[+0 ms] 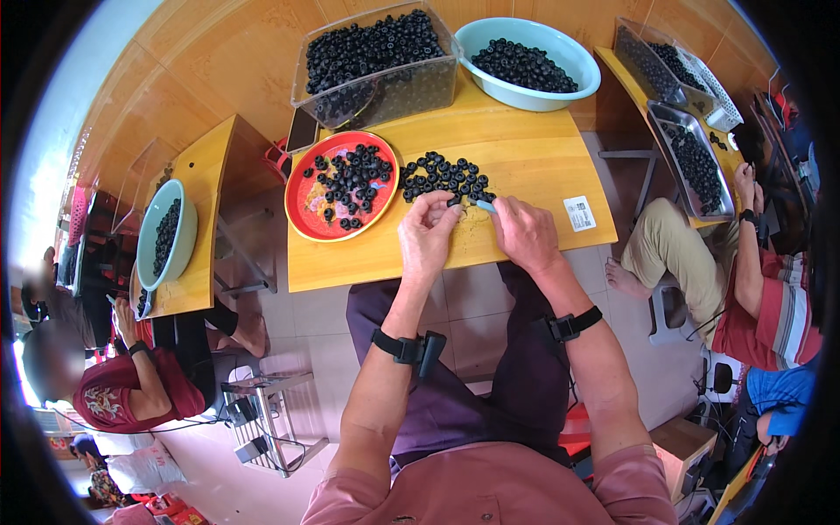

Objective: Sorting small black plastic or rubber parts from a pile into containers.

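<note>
The left hand is curled, its fingertips pinching one small black round piece at the near edge of a pile of black pieces on the yellow wooden worktop. The right hand is closed around a thin light-blue tool, whose tip points at that pinched piece. Left of the pile sits a red plate with more black pieces, and behind are a clear box and a pale green bowl, both full of them.
</note>
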Demonstrator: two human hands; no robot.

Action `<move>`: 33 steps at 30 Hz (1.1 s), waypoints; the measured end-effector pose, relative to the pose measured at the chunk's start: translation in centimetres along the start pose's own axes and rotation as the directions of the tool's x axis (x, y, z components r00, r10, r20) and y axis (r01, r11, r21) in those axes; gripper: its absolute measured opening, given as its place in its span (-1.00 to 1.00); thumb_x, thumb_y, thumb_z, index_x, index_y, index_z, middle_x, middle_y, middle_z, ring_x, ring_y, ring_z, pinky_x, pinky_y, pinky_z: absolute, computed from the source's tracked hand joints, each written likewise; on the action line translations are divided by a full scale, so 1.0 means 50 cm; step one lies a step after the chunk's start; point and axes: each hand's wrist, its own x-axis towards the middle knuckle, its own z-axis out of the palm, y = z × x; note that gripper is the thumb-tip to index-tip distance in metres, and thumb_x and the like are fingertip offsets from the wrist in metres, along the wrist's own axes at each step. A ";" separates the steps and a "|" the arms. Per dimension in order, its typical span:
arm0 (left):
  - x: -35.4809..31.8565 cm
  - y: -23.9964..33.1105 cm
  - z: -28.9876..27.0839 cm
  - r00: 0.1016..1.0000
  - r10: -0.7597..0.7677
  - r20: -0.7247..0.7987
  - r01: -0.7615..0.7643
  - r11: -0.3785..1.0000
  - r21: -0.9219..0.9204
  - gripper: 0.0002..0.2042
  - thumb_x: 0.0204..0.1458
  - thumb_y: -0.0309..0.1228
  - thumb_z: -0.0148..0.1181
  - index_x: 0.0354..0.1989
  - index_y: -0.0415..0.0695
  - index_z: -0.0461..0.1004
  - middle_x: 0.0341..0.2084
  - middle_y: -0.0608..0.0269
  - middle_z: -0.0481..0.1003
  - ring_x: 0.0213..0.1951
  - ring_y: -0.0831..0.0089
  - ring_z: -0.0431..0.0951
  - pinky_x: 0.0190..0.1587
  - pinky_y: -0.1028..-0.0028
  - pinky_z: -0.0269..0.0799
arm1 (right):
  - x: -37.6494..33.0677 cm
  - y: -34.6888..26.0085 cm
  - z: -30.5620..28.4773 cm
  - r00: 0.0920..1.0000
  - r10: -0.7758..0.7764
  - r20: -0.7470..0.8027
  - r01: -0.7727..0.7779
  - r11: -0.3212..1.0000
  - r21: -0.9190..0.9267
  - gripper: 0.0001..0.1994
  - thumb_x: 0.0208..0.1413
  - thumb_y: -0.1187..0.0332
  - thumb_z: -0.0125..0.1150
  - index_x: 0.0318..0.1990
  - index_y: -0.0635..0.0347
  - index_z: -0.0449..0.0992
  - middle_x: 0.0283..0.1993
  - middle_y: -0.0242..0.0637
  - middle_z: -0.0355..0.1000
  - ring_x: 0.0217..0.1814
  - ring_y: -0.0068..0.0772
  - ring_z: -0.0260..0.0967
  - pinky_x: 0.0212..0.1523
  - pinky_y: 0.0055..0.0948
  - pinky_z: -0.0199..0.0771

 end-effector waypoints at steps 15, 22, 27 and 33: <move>-0.002 -0.002 0.002 0.999 0.011 -0.045 -0.007 0.996 0.094 -0.77 0.02 -0.60 0.47 -0.16 -0.26 0.59 -0.37 0.36 0.58 -0.34 0.66 0.58 -0.23 0.61 0.51 | -0.003 0.002 0.002 1.000 0.007 0.011 -0.007 1.000 -0.002 -0.93 0.17 0.42 0.20 -0.28 0.16 0.43 -0.47 -0.25 0.44 -0.43 -0.19 0.53 -0.47 -0.19 0.52; -0.003 0.008 0.002 0.998 -0.062 0.000 0.062 0.998 -0.014 -0.80 0.04 -0.60 0.42 -0.17 -0.27 0.59 -0.34 0.32 0.60 -0.33 0.65 0.59 -0.21 0.61 0.52 | -0.004 0.004 0.002 1.000 0.001 0.003 -0.001 1.000 -0.008 -0.92 0.17 0.42 0.21 -0.28 0.17 0.43 -0.47 -0.25 0.44 -0.44 -0.19 0.52 -0.48 -0.20 0.53; 0.002 -0.015 -0.001 0.983 0.174 -0.064 -0.167 0.981 0.099 -0.79 0.03 -0.63 0.39 -0.15 -0.27 0.59 -0.33 0.27 0.58 -0.28 0.60 0.61 -0.20 0.59 0.54 | -0.001 -0.002 0.002 1.000 -0.006 0.017 0.006 1.000 -0.004 -0.92 0.18 0.42 0.21 -0.29 0.17 0.43 -0.46 -0.25 0.44 -0.44 -0.20 0.53 -0.48 -0.21 0.53; -0.010 0.011 0.019 0.990 0.128 -0.064 -0.110 0.967 0.230 -0.75 0.03 -0.61 0.40 -0.10 -0.27 0.56 -0.29 0.23 0.62 -0.26 0.57 0.63 -0.14 0.56 0.57 | 0.002 -0.006 -0.009 0.999 -0.036 0.008 0.036 0.999 0.002 -0.91 0.19 0.42 0.20 -0.32 0.17 0.42 -0.47 -0.26 0.43 -0.44 -0.22 0.52 -0.47 -0.23 0.52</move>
